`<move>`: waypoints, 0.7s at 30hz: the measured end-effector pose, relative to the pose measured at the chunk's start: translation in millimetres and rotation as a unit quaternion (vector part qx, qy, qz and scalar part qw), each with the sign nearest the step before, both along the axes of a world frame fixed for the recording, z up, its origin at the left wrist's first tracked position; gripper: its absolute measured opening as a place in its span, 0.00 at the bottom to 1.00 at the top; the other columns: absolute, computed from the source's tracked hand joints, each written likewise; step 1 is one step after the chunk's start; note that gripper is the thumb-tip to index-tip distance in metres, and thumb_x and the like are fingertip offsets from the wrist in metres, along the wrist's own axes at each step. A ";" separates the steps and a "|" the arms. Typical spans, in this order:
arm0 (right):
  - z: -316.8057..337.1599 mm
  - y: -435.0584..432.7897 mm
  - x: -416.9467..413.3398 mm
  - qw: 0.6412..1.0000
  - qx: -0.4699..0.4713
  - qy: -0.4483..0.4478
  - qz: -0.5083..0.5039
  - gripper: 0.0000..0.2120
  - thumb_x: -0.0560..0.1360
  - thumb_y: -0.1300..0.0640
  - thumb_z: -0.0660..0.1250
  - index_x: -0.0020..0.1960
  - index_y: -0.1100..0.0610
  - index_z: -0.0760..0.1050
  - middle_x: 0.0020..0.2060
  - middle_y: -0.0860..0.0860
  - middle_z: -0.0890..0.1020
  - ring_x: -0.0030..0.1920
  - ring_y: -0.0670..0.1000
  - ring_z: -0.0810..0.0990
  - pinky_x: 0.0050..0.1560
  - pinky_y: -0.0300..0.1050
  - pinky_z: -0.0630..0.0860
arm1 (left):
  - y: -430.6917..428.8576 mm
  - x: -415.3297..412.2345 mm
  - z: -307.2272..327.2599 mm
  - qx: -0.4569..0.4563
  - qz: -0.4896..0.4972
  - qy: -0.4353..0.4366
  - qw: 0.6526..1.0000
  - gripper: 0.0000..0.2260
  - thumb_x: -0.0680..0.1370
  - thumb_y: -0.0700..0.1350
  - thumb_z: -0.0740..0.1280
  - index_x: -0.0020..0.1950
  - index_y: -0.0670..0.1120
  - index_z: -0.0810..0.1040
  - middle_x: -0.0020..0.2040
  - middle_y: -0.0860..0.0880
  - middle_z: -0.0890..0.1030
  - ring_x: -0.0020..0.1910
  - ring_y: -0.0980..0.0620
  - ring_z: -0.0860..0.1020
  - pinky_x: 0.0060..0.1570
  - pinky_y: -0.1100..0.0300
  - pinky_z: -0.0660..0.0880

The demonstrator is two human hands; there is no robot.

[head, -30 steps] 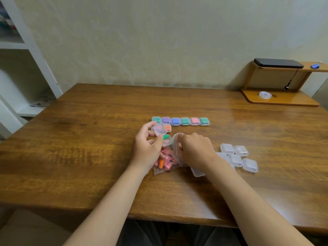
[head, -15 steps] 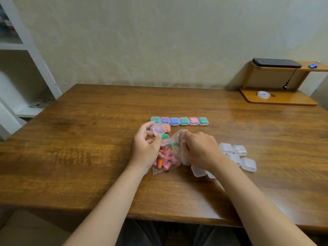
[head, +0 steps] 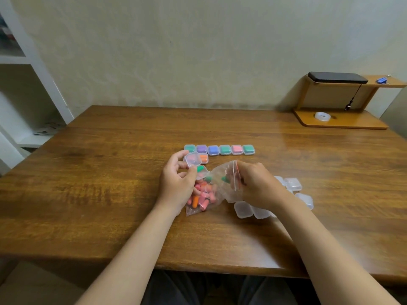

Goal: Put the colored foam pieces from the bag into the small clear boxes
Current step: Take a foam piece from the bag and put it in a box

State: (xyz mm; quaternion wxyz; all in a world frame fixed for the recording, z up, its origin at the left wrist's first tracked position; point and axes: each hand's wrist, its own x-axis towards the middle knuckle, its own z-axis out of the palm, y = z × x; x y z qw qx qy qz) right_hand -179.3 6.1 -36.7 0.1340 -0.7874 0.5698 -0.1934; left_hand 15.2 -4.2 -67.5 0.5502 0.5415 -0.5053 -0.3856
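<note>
A clear zip bag (head: 211,194) with pink, orange and green foam pieces lies on the wooden table (head: 110,183) between my hands. My left hand (head: 176,183) holds a small clear box (head: 192,159) with a reddish piece between fingers and thumb, and rests against the bag. My right hand (head: 257,183) has its fingers inside the bag's red-lined mouth; a green piece (head: 224,178) shows there. A row of filled boxes (head: 219,149) stands behind, with an orange-filled box (head: 203,158) in front of it. Several empty boxes (head: 244,209) lie under and right of my right wrist.
A wooden desk riser (head: 341,122) at the back right carries a tape roll (head: 322,116) and a black device (head: 337,77). A white shelf unit (head: 33,89) stands left of the table. The table's front edge runs just above my lap.
My right hand has pulled the bag's mouth open and up to the right, and its fingers have gone inside. My left hand keeps hold of the small box.
</note>
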 end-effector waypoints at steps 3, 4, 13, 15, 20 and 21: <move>4.5 3.8 -6.4 0.998 -0.023 -0.052 -0.001 0.13 0.75 0.63 0.63 0.36 0.48 0.69 0.27 0.44 0.74 0.30 0.48 0.70 0.33 0.48 0.71 | 0.5 -0.4 0.7 -0.001 0.000 0.000 1.000 0.17 0.80 0.38 0.67 0.68 0.50 0.73 0.55 0.47 0.80 0.40 0.55 0.85 0.23 0.64 0.76; 6.6 5.0 -8.6 0.998 -0.028 -0.064 -0.002 0.14 0.76 0.63 0.63 0.36 0.47 0.69 0.26 0.43 0.73 0.30 0.47 0.70 0.33 0.45 0.69 | 0.8 -0.4 0.9 -0.001 -0.001 0.000 1.000 0.17 0.80 0.38 0.67 0.67 0.51 0.73 0.55 0.47 0.80 0.39 0.55 0.85 0.23 0.64 0.76; 28.6 5.5 -22.4 0.994 -0.033 -0.103 -0.033 0.04 0.78 0.59 0.66 0.44 0.54 0.77 0.32 0.50 0.82 0.34 0.53 0.81 0.41 0.57 0.80 | 2.5 1.1 1.7 -0.007 -0.009 0.006 1.000 0.18 0.81 0.37 0.66 0.69 0.50 0.74 0.53 0.45 0.80 0.38 0.52 0.85 0.23 0.62 0.76; 34.5 5.6 -21.8 0.993 -0.036 -0.110 -0.035 0.06 0.79 0.59 0.66 0.44 0.52 0.76 0.32 0.49 0.82 0.33 0.53 0.82 0.40 0.57 0.81 | 2.5 1.0 1.9 -0.009 -0.013 0.009 1.000 0.17 0.81 0.37 0.66 0.68 0.51 0.74 0.53 0.44 0.80 0.35 0.52 0.85 0.23 0.63 0.75; 45.2 3.6 -5.4 0.992 -0.084 -0.091 0.001 0.04 0.78 0.58 0.66 0.45 0.54 0.76 0.30 0.46 0.80 0.31 0.49 0.77 0.36 0.51 0.77 | 2.2 2.3 -0.3 -0.017 -0.014 0.015 1.000 0.19 0.81 0.37 0.67 0.70 0.49 0.75 0.53 0.44 0.81 0.39 0.54 0.85 0.26 0.63 0.78; 46.1 2.7 0.6 0.993 -0.095 -0.074 0.011 0.03 0.78 0.57 0.66 0.45 0.54 0.76 0.30 0.44 0.78 0.31 0.48 0.76 0.35 0.49 0.76 | 2.2 2.8 -0.8 -0.022 -0.013 0.014 1.000 0.19 0.80 0.37 0.67 0.71 0.48 0.75 0.54 0.43 0.82 0.40 0.55 0.86 0.30 0.63 0.79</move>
